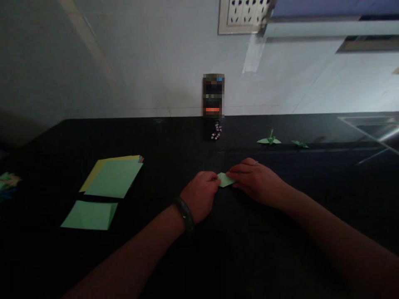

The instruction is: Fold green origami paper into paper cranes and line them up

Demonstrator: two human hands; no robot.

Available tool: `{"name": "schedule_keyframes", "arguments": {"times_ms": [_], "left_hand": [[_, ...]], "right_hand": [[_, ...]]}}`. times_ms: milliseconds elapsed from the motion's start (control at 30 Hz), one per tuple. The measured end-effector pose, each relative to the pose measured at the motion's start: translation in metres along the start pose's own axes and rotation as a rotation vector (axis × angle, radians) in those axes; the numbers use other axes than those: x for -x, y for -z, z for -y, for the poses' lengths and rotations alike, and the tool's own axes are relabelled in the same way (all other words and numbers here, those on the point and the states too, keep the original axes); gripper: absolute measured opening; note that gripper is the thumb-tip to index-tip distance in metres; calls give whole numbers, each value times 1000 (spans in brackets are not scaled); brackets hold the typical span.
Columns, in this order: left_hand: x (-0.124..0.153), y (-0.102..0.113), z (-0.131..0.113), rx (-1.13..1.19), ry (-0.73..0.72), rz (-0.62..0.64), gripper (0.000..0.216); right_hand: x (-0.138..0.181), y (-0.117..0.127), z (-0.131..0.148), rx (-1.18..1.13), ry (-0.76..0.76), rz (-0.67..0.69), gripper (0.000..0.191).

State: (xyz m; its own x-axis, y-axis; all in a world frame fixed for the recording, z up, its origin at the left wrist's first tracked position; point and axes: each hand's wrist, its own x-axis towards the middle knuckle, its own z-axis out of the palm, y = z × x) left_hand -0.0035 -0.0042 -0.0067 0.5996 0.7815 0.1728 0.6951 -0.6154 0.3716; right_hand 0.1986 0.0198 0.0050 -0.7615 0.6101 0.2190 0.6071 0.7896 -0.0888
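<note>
From the head view, the left hand (201,192) and right hand (251,177) both pinch the small folded green paper (225,180), away from the edges of the black tabletop (224,257). Two green paper birds (270,140) sit near the back edge, and a paper stack (114,178) lies toward the left edge.

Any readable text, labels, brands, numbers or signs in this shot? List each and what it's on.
None legible.
Phone: screen pixelated, unreadable.
Outlet: slots visible, no readable lettering.
Paper stack, loose sheet and folded paper: no print visible.
Cranes: no visible lettering; too small to rule out.
</note>
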Motion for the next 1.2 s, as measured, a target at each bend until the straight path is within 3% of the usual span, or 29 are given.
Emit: {"name": "schedule_keyframes", "arguments": {"times_ms": [367,833,1200], "left_hand": [[-1,-2,6,-33,-11,-34,29],[-3,-3,4,-72,-23,16,29],[-5,-1,2,-103,-87,65,28]], "right_hand": [[-6,-10,-1,-147,-81,-9,26],[-6,-10,1,-4,-35,-2,23],[-6,-8,6,-25,-3,-5,20]]}}
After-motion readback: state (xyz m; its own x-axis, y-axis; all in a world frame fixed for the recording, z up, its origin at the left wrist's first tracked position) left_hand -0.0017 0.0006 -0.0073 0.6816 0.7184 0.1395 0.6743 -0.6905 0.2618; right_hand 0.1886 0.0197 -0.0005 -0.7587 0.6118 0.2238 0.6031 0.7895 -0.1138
